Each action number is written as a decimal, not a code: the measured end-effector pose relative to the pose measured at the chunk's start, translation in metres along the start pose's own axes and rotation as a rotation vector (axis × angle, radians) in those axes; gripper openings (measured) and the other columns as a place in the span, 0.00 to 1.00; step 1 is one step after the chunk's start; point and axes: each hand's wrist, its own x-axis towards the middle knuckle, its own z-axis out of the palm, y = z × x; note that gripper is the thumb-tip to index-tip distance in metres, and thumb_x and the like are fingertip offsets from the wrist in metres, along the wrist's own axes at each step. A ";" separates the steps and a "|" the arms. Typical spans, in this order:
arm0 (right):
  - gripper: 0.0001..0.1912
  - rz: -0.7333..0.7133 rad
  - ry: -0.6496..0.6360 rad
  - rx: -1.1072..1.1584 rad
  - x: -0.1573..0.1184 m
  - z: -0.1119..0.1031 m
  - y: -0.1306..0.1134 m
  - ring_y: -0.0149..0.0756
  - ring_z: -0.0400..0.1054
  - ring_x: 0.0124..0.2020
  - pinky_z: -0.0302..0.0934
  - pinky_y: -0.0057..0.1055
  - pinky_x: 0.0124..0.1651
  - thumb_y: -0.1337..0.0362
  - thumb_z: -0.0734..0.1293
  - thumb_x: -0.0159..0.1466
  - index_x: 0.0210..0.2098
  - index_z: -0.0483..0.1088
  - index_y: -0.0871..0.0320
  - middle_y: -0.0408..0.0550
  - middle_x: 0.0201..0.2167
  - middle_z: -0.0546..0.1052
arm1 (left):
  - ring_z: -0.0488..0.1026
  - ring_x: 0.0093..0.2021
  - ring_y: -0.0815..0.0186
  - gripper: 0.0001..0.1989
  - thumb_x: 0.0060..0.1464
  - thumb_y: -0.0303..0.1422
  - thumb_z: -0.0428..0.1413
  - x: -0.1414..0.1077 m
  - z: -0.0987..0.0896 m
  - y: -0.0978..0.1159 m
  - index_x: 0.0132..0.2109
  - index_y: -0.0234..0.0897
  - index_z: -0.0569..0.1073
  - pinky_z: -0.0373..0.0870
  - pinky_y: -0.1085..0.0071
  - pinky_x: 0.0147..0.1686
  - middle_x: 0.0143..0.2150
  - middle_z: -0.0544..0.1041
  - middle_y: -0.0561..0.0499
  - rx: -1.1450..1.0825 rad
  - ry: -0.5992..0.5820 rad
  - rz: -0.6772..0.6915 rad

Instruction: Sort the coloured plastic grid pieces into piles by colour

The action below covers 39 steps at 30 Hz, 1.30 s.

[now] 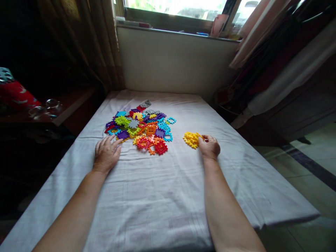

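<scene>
A heap of plastic interlocking tiles (133, 124) in purple, green, orange, red, blue and grey lies left of centre on the cloth-covered table. My left hand (107, 153) rests palm down at the heap's near left edge, its fingers stretched out and the tips by a purple tile (123, 134). Apart from the heap, to the right, sits a small pile of yellow tiles (191, 139). My right hand (210, 147) is at that pile's right side, thumb and fingers pinched on a yellow tile; part of the tile is hidden by the fingers.
A pale cloth (152, 203) with wrinkles covers the table. Behind it stands a wall under a window sill holding a pink cup (219, 25). A dark side table with glasses (52, 104) and a red item (18, 94) is at left. Clothes (283, 66) hang at right.
</scene>
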 end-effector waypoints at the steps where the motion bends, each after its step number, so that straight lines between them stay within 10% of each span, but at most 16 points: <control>1: 0.15 -0.013 -0.023 -0.001 -0.001 0.000 -0.002 0.42 0.70 0.35 0.64 0.36 0.40 0.57 0.66 0.56 0.36 0.79 0.58 0.54 0.36 0.80 | 0.64 0.64 0.45 0.19 0.60 0.39 0.49 -0.001 0.003 -0.001 0.52 0.45 0.79 0.58 0.41 0.62 0.61 0.72 0.40 0.010 -0.010 -0.012; 18: 0.12 -0.365 -0.071 0.165 -0.027 0.001 -0.047 0.44 0.71 0.41 0.63 0.40 0.50 0.63 0.62 0.62 0.36 0.78 0.57 0.54 0.37 0.80 | 0.67 0.64 0.52 0.10 0.58 0.40 0.54 -0.003 -0.009 0.026 0.35 0.43 0.78 0.58 0.47 0.65 0.57 0.77 0.45 -0.196 -0.004 0.086; 28: 0.11 -0.549 -0.139 0.311 -0.050 0.001 -0.077 0.41 0.72 0.41 0.64 0.39 0.50 0.64 0.62 0.65 0.35 0.77 0.55 0.50 0.37 0.80 | 0.73 0.57 0.53 0.23 0.46 0.54 0.61 0.008 -0.018 0.023 0.38 0.38 0.74 0.67 0.52 0.60 0.51 0.80 0.42 -1.012 0.151 -0.477; 33: 0.11 -0.626 -0.153 0.378 -0.061 0.000 -0.089 0.41 0.73 0.40 0.66 0.37 0.49 0.64 0.62 0.66 0.37 0.78 0.54 0.49 0.36 0.81 | 0.78 0.41 0.60 0.30 0.33 0.56 0.68 0.007 -0.025 0.043 0.37 0.39 0.74 0.71 0.54 0.55 0.35 0.81 0.51 -1.226 0.101 -0.602; 39: 0.13 -0.735 -0.321 0.507 -0.084 -0.007 -0.116 0.41 0.74 0.47 0.67 0.38 0.53 0.61 0.66 0.66 0.49 0.75 0.54 0.51 0.45 0.81 | 0.77 0.33 0.65 0.29 0.33 0.56 0.69 -0.003 -0.026 0.080 0.34 0.38 0.74 0.77 0.61 0.46 0.31 0.79 0.53 -1.305 -0.223 -0.592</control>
